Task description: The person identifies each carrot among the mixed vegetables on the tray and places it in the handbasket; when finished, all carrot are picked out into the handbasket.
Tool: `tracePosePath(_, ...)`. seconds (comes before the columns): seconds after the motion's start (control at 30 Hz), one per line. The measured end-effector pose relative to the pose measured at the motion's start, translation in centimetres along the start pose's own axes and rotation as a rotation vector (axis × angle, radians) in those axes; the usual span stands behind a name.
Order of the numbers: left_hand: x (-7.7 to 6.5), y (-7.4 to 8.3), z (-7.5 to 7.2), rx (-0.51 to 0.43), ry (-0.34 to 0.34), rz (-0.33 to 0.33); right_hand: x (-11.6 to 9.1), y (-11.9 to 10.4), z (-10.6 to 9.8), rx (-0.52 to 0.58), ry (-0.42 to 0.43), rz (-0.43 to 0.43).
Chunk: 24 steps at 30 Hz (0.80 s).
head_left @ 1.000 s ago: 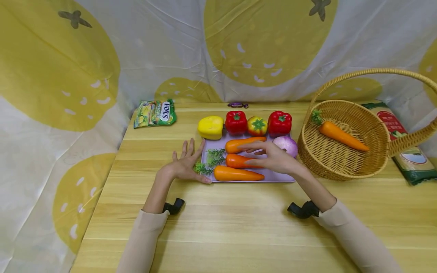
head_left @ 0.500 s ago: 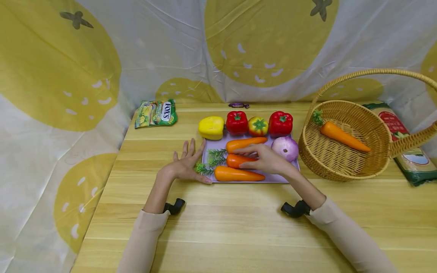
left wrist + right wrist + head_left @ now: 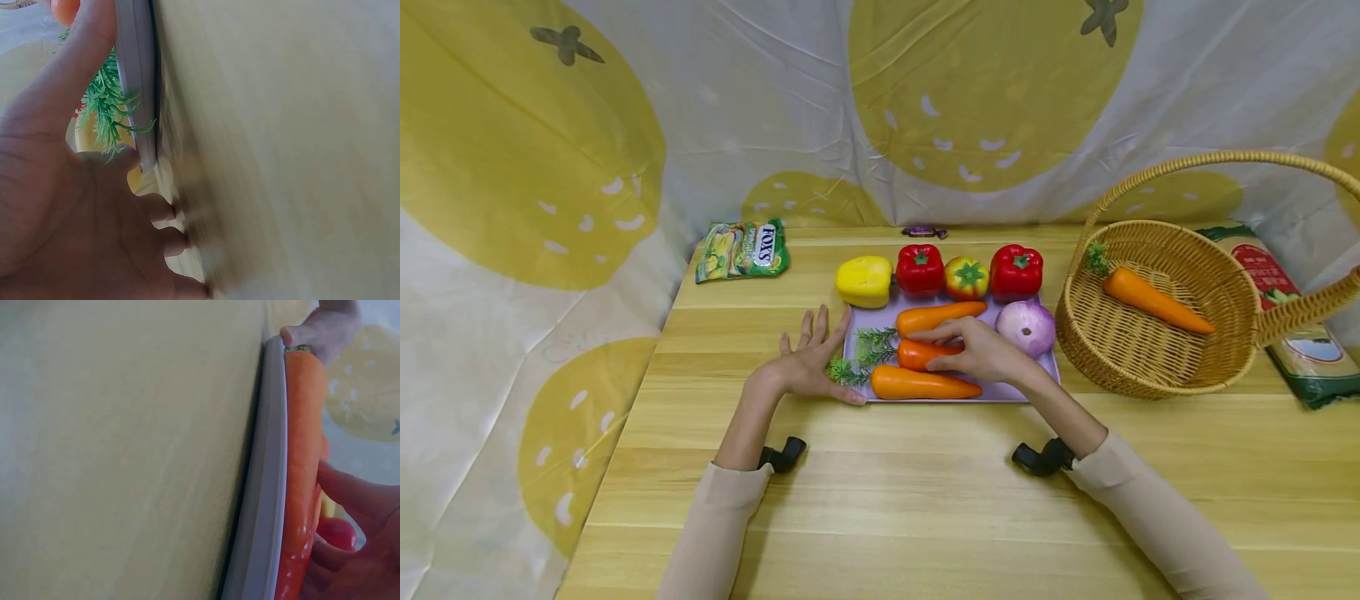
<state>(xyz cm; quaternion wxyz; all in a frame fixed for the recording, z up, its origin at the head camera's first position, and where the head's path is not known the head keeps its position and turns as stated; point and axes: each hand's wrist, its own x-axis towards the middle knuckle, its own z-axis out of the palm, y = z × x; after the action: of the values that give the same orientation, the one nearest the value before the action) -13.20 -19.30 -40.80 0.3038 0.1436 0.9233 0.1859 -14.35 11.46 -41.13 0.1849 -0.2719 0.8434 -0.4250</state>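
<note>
Orange, the middle carrot [image 3: 914, 356] lies in the pale purple tray [image 3: 1009, 392], between the far carrot [image 3: 938, 317] and the near carrot [image 3: 923, 383]. My right grip [image 3: 981, 348] pinches this middle carrot: thumb on the near side, fingers on the far side. My left grip [image 3: 805, 365] holds no item; its fingers are straight and spread along the tray's left edge, thumb at the near left corner. The leafy tops [image 3: 848, 372] of the carrots point left, beside that grip.

Right end of tray: one purple onion [image 3: 1027, 327]. Far side, left to right: yellow bell pepper [image 3: 863, 281], left red bell pepper [image 3: 919, 270], red-and-yellow pepper [image 3: 966, 278], right red bell pepper [image 3: 1017, 272].

Right of tray: an upright wicker basket [image 3: 1093, 367] with a raised handle, containing one further carrot [image 3: 1156, 300]. A printed bag [image 3: 1318, 358] lies partly behind it.

The wooden bench [image 3: 880, 500] supports the tray. At its far edge are a wrapped candy [image 3: 925, 232] and, far left, a green-and-yellow FOX'S packet [image 3: 742, 252].
</note>
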Motion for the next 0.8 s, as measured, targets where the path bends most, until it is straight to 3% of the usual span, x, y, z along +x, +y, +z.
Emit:
tracePosePath(0.63, -0.01, 0.04, -0.03, -0.021, 0.0, 0.006, 0.35, 0.37, -0.06, 0.014, -0.037, -0.018)
tracePosePath(0.8, 0.45, -0.7, 0.36, -0.044, 0.022, 0.023, 0.36, 0.34, -0.12, 0.039, -0.058, -0.022)
